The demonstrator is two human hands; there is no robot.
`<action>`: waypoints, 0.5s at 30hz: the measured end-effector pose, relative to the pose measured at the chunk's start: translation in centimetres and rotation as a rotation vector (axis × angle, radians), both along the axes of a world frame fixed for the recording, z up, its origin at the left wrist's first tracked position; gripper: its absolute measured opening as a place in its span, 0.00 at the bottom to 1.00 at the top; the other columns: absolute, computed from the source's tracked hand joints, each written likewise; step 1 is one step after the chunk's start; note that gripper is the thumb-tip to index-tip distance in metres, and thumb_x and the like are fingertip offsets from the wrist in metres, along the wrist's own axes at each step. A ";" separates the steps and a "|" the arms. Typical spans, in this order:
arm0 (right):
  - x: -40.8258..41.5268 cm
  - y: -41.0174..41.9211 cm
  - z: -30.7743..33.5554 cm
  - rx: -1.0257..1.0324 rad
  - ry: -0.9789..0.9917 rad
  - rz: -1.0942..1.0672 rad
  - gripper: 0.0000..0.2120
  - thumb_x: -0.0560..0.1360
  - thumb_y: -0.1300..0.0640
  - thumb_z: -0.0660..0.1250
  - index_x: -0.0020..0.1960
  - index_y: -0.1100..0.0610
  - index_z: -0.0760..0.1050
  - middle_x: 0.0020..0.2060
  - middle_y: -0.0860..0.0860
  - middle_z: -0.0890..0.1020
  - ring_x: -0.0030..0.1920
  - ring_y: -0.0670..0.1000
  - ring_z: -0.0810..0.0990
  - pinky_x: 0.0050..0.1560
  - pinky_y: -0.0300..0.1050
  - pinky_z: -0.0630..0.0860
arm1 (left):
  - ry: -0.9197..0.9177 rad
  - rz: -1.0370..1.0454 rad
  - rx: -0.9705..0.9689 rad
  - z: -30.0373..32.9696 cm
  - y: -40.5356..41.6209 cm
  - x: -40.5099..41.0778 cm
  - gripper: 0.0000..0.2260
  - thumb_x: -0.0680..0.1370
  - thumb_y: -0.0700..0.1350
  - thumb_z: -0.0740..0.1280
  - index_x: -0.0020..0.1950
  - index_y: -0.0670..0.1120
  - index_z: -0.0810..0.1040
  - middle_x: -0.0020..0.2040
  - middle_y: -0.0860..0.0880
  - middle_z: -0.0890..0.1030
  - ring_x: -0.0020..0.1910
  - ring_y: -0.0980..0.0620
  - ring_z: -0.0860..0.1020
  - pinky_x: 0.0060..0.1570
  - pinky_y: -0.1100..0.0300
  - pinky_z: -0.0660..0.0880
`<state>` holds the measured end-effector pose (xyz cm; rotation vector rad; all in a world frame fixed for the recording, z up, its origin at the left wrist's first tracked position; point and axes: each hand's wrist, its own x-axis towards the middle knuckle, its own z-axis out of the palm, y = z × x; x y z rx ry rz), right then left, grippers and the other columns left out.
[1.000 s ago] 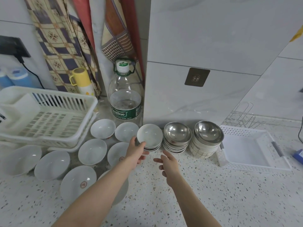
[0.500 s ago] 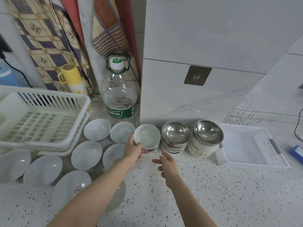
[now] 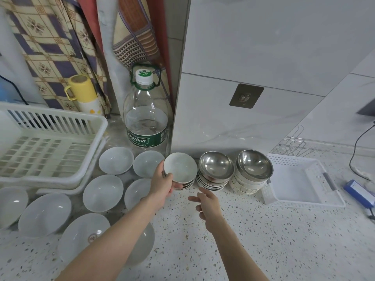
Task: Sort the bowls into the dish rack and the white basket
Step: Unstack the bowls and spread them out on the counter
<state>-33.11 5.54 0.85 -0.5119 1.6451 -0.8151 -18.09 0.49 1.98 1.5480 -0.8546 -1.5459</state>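
At the counter's back, left hand (image 3: 162,184) gripping small white bowl (image 3: 180,168), tilted, right hand (image 3: 207,205) hovering nearby, fingers relaxed.

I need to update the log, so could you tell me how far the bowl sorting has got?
Nothing is sorted yet: the dish rack and white basket hold no bowls. The left hand grips the top small white bowl; the right hand hovers open. The other bowls remain on the counter.

The left forearm (image 3: 113,240) hides part of the nearest white bowl (image 3: 142,246).
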 end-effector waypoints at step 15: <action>3.7 -3.7 0.3 0.093 0.238 0.104 0.13 0.79 0.50 0.61 0.56 0.58 0.72 0.33 0.53 0.86 0.22 0.46 0.66 0.18 0.34 0.61 | 0.350 0.292 -0.023 1.6 2.4 7.6 0.22 0.78 0.33 0.55 0.66 0.55 0.71 0.33 0.40 0.82 0.22 0.56 0.66 0.18 0.67 0.57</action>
